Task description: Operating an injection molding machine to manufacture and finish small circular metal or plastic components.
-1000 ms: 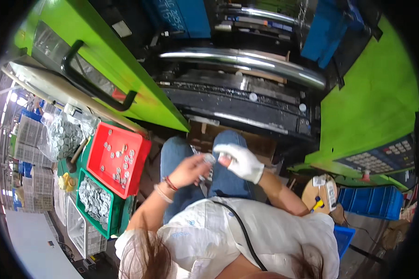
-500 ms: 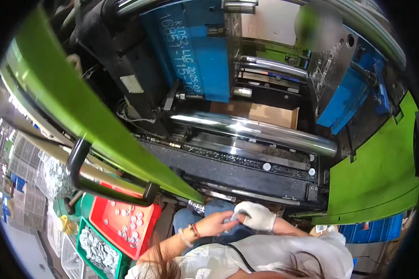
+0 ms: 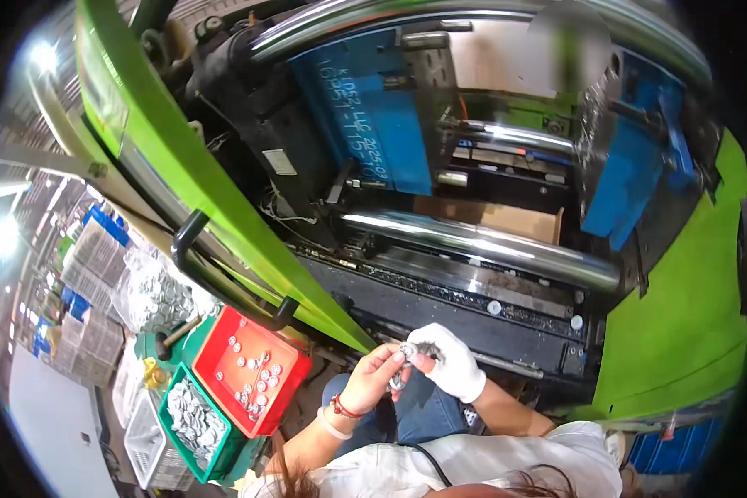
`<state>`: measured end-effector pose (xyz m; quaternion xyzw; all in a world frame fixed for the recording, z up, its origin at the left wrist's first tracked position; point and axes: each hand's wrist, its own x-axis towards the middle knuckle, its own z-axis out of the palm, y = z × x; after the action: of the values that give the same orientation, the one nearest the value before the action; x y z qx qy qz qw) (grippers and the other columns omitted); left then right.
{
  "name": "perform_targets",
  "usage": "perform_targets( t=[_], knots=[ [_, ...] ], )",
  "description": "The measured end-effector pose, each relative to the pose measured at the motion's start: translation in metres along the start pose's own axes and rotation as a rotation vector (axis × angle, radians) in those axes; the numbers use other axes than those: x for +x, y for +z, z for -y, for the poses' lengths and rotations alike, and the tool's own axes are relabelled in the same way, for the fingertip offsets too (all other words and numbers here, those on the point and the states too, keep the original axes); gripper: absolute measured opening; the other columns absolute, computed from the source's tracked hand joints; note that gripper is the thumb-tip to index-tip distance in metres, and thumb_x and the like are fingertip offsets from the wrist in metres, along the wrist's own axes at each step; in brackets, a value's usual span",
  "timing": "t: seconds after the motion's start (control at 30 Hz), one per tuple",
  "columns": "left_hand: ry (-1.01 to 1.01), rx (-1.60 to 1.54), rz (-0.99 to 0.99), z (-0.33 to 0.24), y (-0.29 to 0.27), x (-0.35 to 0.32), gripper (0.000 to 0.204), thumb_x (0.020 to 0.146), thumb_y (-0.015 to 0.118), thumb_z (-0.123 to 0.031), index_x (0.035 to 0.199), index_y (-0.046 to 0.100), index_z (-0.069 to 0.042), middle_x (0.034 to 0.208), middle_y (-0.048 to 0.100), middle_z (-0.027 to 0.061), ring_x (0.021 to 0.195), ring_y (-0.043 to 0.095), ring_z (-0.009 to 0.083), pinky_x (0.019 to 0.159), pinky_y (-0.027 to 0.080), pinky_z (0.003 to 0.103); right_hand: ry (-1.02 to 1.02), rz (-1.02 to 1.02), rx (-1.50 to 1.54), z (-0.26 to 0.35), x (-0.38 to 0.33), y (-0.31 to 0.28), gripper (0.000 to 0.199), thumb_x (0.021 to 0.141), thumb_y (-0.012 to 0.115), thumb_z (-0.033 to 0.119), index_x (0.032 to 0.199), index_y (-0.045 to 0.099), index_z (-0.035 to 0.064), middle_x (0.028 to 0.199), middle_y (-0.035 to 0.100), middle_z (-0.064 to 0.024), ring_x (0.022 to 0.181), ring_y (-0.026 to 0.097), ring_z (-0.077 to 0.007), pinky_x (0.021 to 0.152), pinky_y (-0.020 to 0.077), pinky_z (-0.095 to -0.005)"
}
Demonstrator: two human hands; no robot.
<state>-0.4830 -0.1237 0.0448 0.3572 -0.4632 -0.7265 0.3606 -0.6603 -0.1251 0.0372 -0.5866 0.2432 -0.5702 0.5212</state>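
Small round grey-and-white parts (image 3: 407, 350) sit between my two hands above my lap; their exact kind is too small to make out. My bare left hand (image 3: 370, 378) has its fingers closed around them, with another piece (image 3: 396, 382) showing below its fingertips. My right hand (image 3: 450, 363), in a white glove, is closed against the same parts from the other side, its thumb and fingers meeting my left fingertips. What lies inside the gloved fingers is partly hidden.
At left, a red tray (image 3: 294, 383) holds scattered round parts, and a green tray (image 3: 171, 428) a heap of them. Behind are a hammer (image 3: 174, 336) and a plastic bag of parts (image 3: 156, 296). Ahead stands a machine with a green door (image 3: 228, 217), blue mould block (image 3: 378, 124) and chrome bar (image 3: 498, 246).
The view has tilted, so the trays and machine sit further right. My hands have lifted from my lap towards the machine, and the parts between my fingers show more plainly.
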Motion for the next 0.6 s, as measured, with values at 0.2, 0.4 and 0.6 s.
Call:
perform_targets(
  t=[0.2, 0.4, 0.6],
  knots=[
    [-0.100, -0.187, 0.209, -0.012, 0.036, 0.010, 0.026, 0.097, 0.046, -0.033, 0.097, 0.050, -0.007, 0.072, 0.054, 0.0031, 0.048, 0.049, 0.0107, 0.041, 0.040, 0.022, 0.130, 0.053, 0.278, 0.031, -0.019, -0.029, 0.033, 0.090, 0.060, 0.011, 0.119, 0.049, 0.0002, 0.099, 0.059, -0.0078, 0.085, 0.061, -0.0176, 0.080, 0.0496, -0.0314],
    [-0.105, -0.274, 0.195, -0.017, 0.053, 0.029, 0.028, 0.097, 0.044, -0.035, 0.099, 0.048, -0.007, 0.068, 0.050, 0.0042, 0.046, 0.044, 0.0107, 0.039, 0.038, 0.023, -0.053, 0.049, -0.074, 0.040, -0.001, -0.049, 0.029, 0.088, 0.063, 0.012, 0.113, 0.054, 0.0000, 0.097, 0.059, -0.0050, 0.085, 0.060, -0.0134, 0.078, 0.0487, -0.0287],
    [-0.066, -0.536, 0.129, -0.030, 0.046, 0.077, 0.028, 0.098, 0.042, -0.036, 0.100, 0.048, -0.009, 0.070, 0.048, 0.0034, 0.050, 0.040, 0.0099, 0.040, 0.034, 0.021, -0.238, -0.160, -0.255, 0.037, 0.085, -0.082, 0.031, 0.082, 0.066, 0.007, 0.111, 0.056, 0.0024, 0.096, 0.059, -0.0038, 0.091, 0.057, -0.0122, 0.081, 0.0480, -0.0267]
  ],
)
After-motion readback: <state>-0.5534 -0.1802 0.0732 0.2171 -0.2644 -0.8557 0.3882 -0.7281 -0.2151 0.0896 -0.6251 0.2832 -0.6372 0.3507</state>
